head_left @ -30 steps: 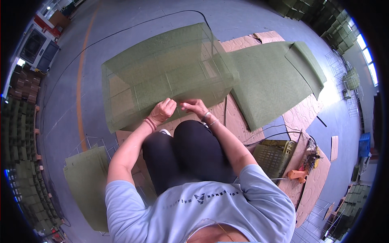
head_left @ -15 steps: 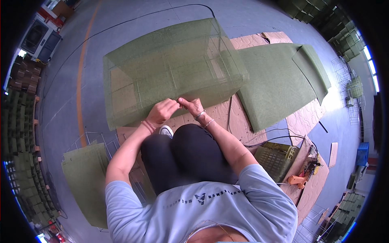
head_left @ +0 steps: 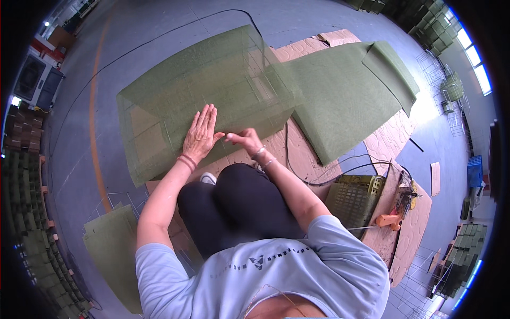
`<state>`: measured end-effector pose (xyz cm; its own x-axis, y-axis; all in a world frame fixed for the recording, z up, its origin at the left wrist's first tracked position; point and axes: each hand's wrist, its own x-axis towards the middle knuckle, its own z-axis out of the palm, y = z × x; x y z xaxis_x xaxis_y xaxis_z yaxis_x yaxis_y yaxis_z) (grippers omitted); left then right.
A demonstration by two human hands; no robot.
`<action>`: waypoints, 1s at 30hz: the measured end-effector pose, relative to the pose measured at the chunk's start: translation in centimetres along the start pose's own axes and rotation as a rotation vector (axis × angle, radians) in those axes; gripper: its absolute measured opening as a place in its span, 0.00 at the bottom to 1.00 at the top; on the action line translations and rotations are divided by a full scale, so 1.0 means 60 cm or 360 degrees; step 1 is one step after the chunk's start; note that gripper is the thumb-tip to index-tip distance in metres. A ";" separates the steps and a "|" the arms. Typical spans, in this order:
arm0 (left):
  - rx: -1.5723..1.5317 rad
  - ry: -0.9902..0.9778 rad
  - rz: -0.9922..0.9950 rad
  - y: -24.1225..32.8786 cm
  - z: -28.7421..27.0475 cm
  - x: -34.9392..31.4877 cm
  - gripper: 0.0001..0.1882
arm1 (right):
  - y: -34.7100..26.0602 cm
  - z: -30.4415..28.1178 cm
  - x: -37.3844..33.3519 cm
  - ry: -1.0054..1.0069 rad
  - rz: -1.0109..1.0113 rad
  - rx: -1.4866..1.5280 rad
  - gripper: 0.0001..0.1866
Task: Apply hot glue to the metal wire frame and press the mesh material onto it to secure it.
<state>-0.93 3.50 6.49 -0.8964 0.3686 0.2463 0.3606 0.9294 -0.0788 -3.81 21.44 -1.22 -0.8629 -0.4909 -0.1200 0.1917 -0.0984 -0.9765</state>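
Note:
A box-shaped wire frame covered in sheer green mesh fabric (head_left: 196, 74) lies in front of my knees. My left hand (head_left: 200, 134) is open and flat on its near side, fingers stretched together and pointing away from me, thumb out to the right. Close beside that thumb, my right hand (head_left: 246, 141) is closed at the near edge of the mesh, its fingers curled in. Whatever the right fingers hold, if anything, is hidden. Through the mesh the thin wires of the frame show faintly.
A larger green fabric piece (head_left: 340, 90) lies to the right, partly on cardboard sheets (head_left: 390, 135). Nearer stand a yellow crate (head_left: 353, 199) and an orange-handled tool (head_left: 389, 220). Green panels (head_left: 112, 250) lie at left. A dark cable (head_left: 159, 33) crosses the floor.
My left hand has let go of its pinch near the right hand and flattened out on the mesh, farther from me. My right hand stays curled near the edge. The whole view has shifted slightly.

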 end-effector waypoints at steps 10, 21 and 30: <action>-0.0006 0.0040 -0.0001 0.007 -0.005 0.003 0.41 | 0.033 -0.022 -0.001 0.0299 -0.0167 -0.0085 0.19; 0.0082 0.0029 0.0017 0.008 0.007 0.006 0.36 | 0.022 -0.019 0.008 0.0237 -0.0106 0.0086 0.19; 0.0060 0.0016 0.0019 0.008 0.004 0.006 0.35 | 0.014 -0.018 0.014 0.0292 -0.0114 -0.0103 0.19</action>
<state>-1.14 4.06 6.31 -0.8893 0.3799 0.2546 0.3612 0.9249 -0.1184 -4.86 21.88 -2.35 -0.9451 -0.3181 -0.0745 0.1013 -0.0687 -0.9925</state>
